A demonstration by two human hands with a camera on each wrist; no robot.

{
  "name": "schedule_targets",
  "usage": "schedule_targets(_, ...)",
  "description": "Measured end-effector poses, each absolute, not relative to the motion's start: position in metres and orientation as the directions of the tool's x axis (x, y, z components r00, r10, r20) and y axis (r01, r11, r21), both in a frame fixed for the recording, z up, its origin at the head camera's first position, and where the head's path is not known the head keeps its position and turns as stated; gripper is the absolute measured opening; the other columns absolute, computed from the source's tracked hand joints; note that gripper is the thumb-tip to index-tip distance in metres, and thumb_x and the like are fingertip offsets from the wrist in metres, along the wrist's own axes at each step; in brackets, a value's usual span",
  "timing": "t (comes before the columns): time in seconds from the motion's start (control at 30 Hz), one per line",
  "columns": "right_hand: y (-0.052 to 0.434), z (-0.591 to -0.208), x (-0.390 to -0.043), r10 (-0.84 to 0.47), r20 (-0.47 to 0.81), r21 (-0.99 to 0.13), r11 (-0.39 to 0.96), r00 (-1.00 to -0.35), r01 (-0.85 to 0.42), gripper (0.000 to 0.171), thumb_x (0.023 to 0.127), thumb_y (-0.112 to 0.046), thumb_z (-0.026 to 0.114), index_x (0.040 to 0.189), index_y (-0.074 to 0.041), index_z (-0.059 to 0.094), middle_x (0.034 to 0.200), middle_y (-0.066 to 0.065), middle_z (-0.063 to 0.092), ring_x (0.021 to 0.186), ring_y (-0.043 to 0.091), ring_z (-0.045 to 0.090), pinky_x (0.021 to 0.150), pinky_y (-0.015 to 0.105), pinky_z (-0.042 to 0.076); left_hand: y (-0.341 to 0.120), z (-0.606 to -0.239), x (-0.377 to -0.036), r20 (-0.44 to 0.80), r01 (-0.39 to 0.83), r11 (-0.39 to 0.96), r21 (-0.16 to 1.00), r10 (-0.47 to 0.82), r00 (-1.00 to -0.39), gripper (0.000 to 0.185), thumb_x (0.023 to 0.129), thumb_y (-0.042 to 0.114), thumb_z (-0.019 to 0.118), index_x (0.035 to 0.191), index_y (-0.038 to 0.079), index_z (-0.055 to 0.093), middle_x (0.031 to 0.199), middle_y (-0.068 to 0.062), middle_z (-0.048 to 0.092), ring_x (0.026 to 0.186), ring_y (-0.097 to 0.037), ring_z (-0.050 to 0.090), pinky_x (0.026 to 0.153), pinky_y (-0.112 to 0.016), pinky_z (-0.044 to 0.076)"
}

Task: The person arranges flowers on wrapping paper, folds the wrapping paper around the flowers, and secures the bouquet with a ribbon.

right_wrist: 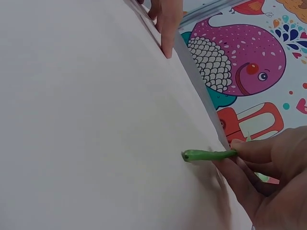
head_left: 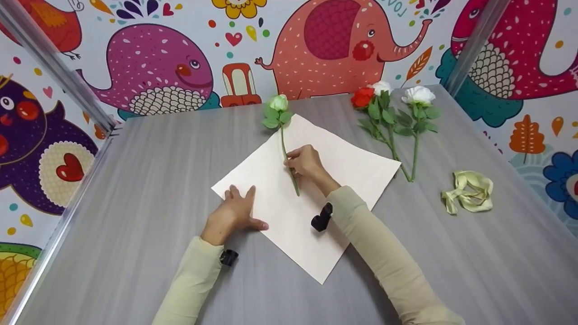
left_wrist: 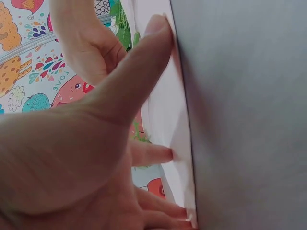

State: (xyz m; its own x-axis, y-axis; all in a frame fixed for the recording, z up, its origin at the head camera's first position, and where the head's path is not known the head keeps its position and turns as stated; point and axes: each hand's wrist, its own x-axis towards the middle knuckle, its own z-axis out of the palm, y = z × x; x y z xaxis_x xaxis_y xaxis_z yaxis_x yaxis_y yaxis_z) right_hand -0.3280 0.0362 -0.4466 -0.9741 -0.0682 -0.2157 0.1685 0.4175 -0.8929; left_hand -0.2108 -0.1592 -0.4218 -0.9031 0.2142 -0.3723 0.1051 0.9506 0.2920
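A cream paper sheet point(head_left: 338, 167) lies like a diamond on the grey table point(head_left: 135, 180). A pale green-white rose point(head_left: 278, 103) lies across the sheet with its stem point(head_left: 284, 146) running down the middle. My right hand point(head_left: 306, 162) pinches that stem partway along; in the right wrist view the stem end point(right_wrist: 204, 155) sticks out from my fingers point(right_wrist: 254, 148). My left hand point(head_left: 232, 214) lies flat with spread fingers on the sheet's left corner. The left wrist view shows the thumb point(left_wrist: 139, 72) and fingertips pressing on the paper point(left_wrist: 165, 120).
A red rose point(head_left: 362, 97) and two white roses point(head_left: 418, 95) lie with their stems together at the back right of the table. A pale yellow-green ribbon point(head_left: 469, 192) is bunched at the right. Patterned walls point(head_left: 158, 67) enclose the table on three sides.
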Motion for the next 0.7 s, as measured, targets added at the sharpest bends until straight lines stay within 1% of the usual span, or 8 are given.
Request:
schedule_targets(0.17, 0.0334, -0.4488, -0.3283, -0.063, -0.227, -0.874, 0.453, -0.972, 0.175, 0.029, 0.089, -0.006, 0.073, 0.118, -0.001, 0.073, 0.097, 0.010, 0.073, 0.066, 0.007, 0.060, 0.051, 0.018, 0.050, -0.1586, -0.4216, -0.2112, -0.382, 0.098, 0.953, 0.286, 0.207, -0.900, 0.111, 0.079, 0.044, 0.084, 0.156, -0.004, 0.020, 0.151, -0.052, 0.012, 0.143, -0.063, 0.019, 0.113, -0.060, 0.035)
schedule_targets(0.4, 0.0291, -0.4498, -0.3311, -0.054, -0.248, -0.851, 0.490, -0.967, 0.190, 0.030, 0.087, -0.006, 0.075, 0.117, -0.002, 0.074, 0.108, 0.013, 0.075, 0.071, 0.008, 0.063, 0.052, 0.017, 0.051, -0.1588, -0.4214, -0.2107, -0.373, 0.103, 0.951, 0.292, 0.212, -0.903, 0.110, 0.079, 0.043, 0.083, 0.156, -0.004, 0.020, 0.150, -0.052, 0.012, 0.143, -0.064, 0.019, 0.113, -0.061, 0.035)
schedule_targets(0.53, 0.0285, -0.4494, -0.3312, -0.057, -0.243, -0.846, 0.500, -0.968, 0.183, 0.029, 0.086, -0.006, 0.076, 0.114, -0.001, 0.074, 0.107, 0.015, 0.076, 0.069, 0.009, 0.063, 0.052, 0.018, 0.052, -0.1588, -0.4221, -0.2109, -0.371, 0.103, 0.951, 0.290, 0.211, -0.904, 0.110, 0.080, 0.043, 0.083, 0.156, -0.004, 0.021, 0.150, -0.052, 0.013, 0.143, -0.063, 0.020, 0.113, -0.061, 0.036)
schedule_targets(0.7, 0.0286, -0.4505, -0.3308, -0.075, -0.221, -0.839, 0.522, -0.972, 0.150, 0.029, 0.086, -0.006, 0.076, 0.114, 0.000, 0.074, 0.104, 0.015, 0.076, 0.060, 0.007, 0.059, 0.048, 0.017, 0.049, -0.1588, -0.4236, -0.2115, -0.368, 0.106, 0.952, 0.286, 0.211, -0.906, 0.111, 0.079, 0.043, 0.084, 0.156, -0.005, 0.021, 0.150, -0.052, 0.014, 0.143, -0.063, 0.021, 0.112, -0.060, 0.037)
